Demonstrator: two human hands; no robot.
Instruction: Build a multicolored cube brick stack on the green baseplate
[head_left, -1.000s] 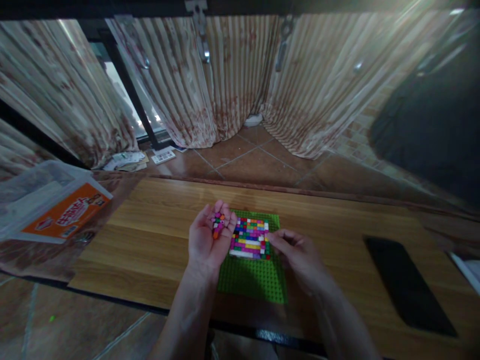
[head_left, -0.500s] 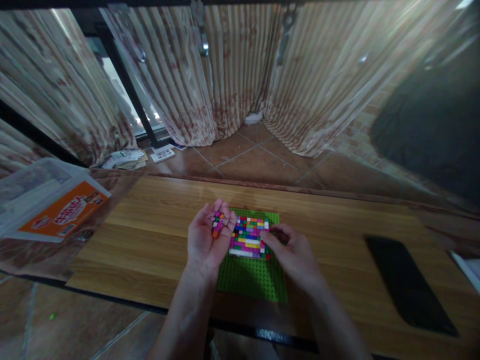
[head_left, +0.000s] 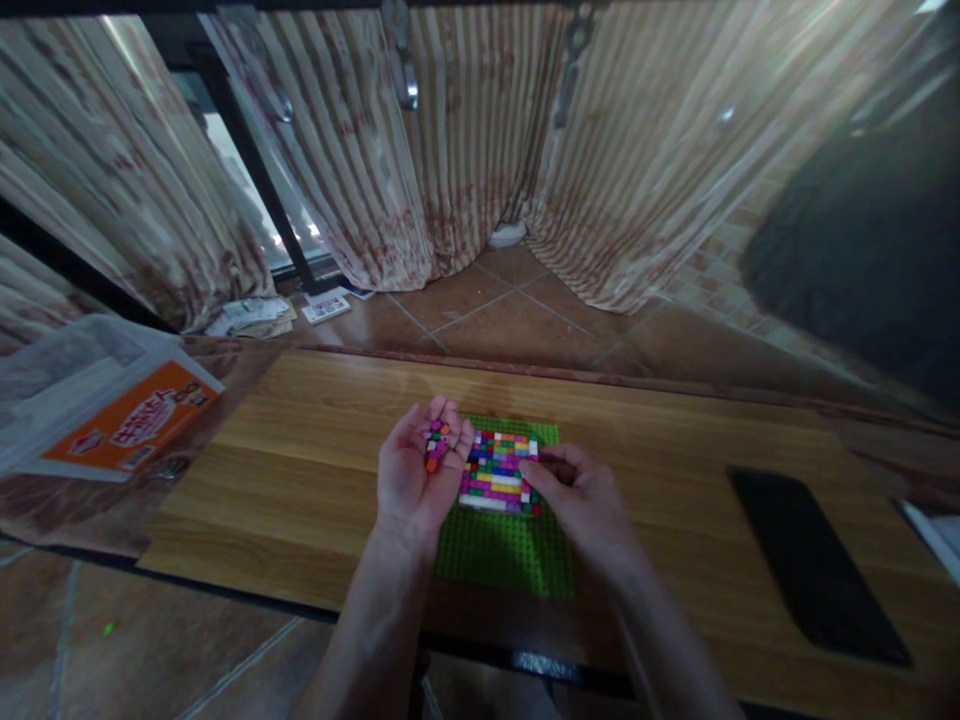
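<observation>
Item 1: loose bricks [head_left: 433,447], small, several colours, pink and orange among them. Location: a cluster in the left hand [head_left: 411,480]. Handling, by judgement: very light, stiff, hard plastic, unlikely to break; smooth sides, apt to slip or roll off the palm if it tilts. Best hold: 1 brick at a time, by opposite sides, studs left free.

Item 2: brick panel [head_left: 493,478], multicoloured rows, on the far part of the green baseplate [head_left: 502,560]. The baseplate lies on the wooden table [head_left: 285,480]. Handling, by judgement: panel firm where studs grip; baseplate light, thin, fairly stiff, best steadied by its bare near border.

Item 3: left hand, palm up, loosely cupped, fingers mostly extended, bearing the loose bricks; its fingertips are beside the panel's left edge.

Item 4: right hand [head_left: 586,502], fingers curled, thumb and index close together at the panel's right edge. Whether a brick sits between them cannot be told.

Changes: compared with 1.0 s earlier, the right thumb reaches farther left, over the panel's edge. Compared with 0.5 s earlier, both hands hold nearly the same places. The left hand's cluster shows no clear change.
</observation>
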